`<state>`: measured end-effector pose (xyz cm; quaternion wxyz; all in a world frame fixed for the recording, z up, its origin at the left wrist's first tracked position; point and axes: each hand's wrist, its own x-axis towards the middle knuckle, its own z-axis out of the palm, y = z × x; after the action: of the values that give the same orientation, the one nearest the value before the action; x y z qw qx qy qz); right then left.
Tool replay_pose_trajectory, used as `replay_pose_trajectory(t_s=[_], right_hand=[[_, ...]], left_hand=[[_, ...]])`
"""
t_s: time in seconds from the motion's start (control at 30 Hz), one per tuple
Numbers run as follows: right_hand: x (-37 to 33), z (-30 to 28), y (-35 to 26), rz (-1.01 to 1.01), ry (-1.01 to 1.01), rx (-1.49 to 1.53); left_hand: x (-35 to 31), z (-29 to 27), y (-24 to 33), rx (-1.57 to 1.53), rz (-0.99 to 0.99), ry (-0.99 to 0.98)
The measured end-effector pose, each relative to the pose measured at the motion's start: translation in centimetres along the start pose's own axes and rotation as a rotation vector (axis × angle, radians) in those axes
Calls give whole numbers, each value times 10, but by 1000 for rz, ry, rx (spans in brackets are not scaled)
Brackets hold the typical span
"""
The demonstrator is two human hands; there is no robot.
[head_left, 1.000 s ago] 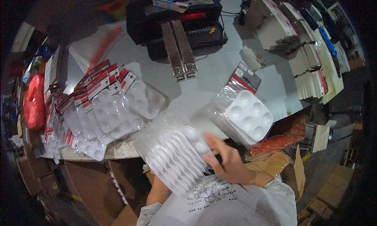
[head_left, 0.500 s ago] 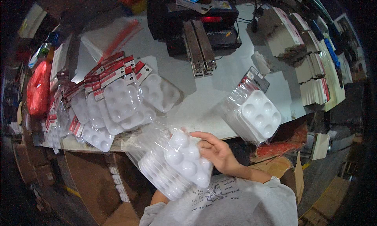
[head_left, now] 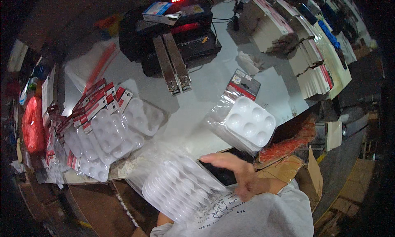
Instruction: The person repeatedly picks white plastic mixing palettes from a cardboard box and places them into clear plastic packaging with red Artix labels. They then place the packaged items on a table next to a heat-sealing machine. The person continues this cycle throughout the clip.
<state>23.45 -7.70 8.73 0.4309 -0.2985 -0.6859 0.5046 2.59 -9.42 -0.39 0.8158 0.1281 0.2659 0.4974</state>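
Note:
A stack of white plastic paint palettes [head_left: 177,191], nested in a clear plastic bag [head_left: 150,161], tilts against my shirt below the table's front edge. My left forearm [head_left: 165,220] comes up beneath it; the left hand itself is hidden behind the stack. Just right of the bag, my right hand [head_left: 232,171] is apart from it, slightly blurred, fingers stretched out and nothing in them. Farther right on the table, another palette stack [head_left: 251,124] lies partly in clear film, with a dark and red header card [head_left: 242,84] at its far end.
Bagged palettes with red header cards [head_left: 109,128] pile up at the left, beside a red bag [head_left: 33,126]. A black machine with metal bars [head_left: 168,64] stands at the back. Card stacks [head_left: 269,27] line the far right; an opened carton [head_left: 284,171] sits below the table.
My right hand has let go of the top palette and drawn off to the right. That palette now lies with the others inside the bag. The whole view has shifted.

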Motion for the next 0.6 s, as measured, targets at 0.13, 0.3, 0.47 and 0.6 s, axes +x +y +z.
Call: replay_pose_trajectory(t_s=[0.13,0.3,0.47,0.6], right_hand=[[10,26,13,-32,-54,-143],[-6,-2,-6,53,-191,-913],[-25,-133,11,480,467,-649],[-43,-140,54,801,138,-269]], left_hand=[[-4,-7,3,25,15,27],[-3,-9,9,66,22,65],[18,11,17,105,-46,216],[37,38,24,385,-140,286]])
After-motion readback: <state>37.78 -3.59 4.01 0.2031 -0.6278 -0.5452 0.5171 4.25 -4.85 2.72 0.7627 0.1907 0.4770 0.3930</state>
